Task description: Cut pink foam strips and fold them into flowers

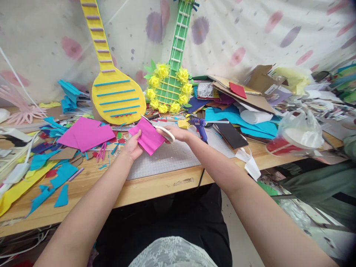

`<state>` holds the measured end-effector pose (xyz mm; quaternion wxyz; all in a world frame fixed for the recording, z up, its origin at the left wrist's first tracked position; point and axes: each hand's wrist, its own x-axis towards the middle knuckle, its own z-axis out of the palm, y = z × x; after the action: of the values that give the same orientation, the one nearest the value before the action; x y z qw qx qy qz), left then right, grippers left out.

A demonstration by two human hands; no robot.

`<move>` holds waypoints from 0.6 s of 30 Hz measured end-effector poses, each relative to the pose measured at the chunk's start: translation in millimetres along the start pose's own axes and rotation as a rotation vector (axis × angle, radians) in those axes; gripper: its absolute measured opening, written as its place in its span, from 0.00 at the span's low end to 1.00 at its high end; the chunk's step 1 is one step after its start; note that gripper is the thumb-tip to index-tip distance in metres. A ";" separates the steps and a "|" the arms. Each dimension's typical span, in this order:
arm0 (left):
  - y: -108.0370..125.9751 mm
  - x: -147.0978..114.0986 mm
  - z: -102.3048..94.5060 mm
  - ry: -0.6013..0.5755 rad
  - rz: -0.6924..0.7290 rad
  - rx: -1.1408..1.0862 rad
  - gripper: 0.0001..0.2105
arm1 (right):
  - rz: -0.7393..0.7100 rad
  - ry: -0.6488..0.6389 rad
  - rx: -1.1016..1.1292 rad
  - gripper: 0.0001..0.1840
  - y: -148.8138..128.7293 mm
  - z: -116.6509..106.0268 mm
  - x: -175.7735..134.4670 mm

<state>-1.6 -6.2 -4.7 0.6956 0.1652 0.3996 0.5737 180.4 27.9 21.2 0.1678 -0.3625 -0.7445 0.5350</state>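
My left hand (133, 147) grips a magenta piece of paper (151, 139) by its left side, thumb on top. In my right hand (175, 132) is a pair of scissors with white handles (167, 135); the blades reach across the far edge of the paper, and how far they are apart is hard to see. Both hands are over a grey cutting mat (178, 161). More magenta sheets (89, 135) lie to the left, beside a few thin magenta strips (102, 151). A blue glue gun (199, 128) rests just beyond my right hand.
A yellow paper instrument (118, 98) and a green one with yellow flowers (172, 79) lean at the back. Blue scraps (63, 174) litter the left. To the right are a black phone (230, 134), stacked cardboard (244, 94) and a bagged red-and-white tub (294, 137).
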 end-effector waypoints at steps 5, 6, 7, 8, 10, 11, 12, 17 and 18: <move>0.1 1.4 -1.8 0.004 0.002 0.005 0.13 | -0.008 -0.004 0.024 0.30 2.4 -0.8 2.1; 0.1 1.5 -2.1 0.003 0.003 0.004 0.13 | -0.004 0.001 0.024 0.30 2.5 -0.9 2.3; 0.1 1.5 -2.2 0.003 0.003 0.003 0.13 | 0.001 0.007 0.024 0.30 2.5 -1.0 2.3; 0.1 1.4 -2.2 0.003 0.002 0.002 0.13 | 0.004 0.011 0.025 0.30 2.6 -1.1 2.4; 0.3 0.8 -1.7 0.007 -0.001 -0.002 0.13 | 0.005 0.014 0.029 0.29 2.5 -1.3 2.5; 0.4 0.4 -1.3 0.009 -0.004 -0.004 0.13 | 0.003 0.012 0.031 0.29 2.5 -1.4 2.6; 0.5 0.0 -0.8 0.011 -0.005 -0.006 0.14 | 0.001 0.008 0.033 0.29 2.5 -1.4 2.6; 1.4 -1.8 2.3 0.020 -0.016 0.010 0.14 | 0.002 -0.010 0.050 0.28 2.1 -0.6 2.2; 1.8 -2.2 2.7 0.025 -0.015 0.015 0.14 | 0.006 -0.008 0.058 0.28 2.4 -0.7 2.5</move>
<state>-0.8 -7.2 -1.0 0.6936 0.1603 0.4135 0.5676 180.0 30.6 18.9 0.1735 -0.3577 -0.7283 0.5582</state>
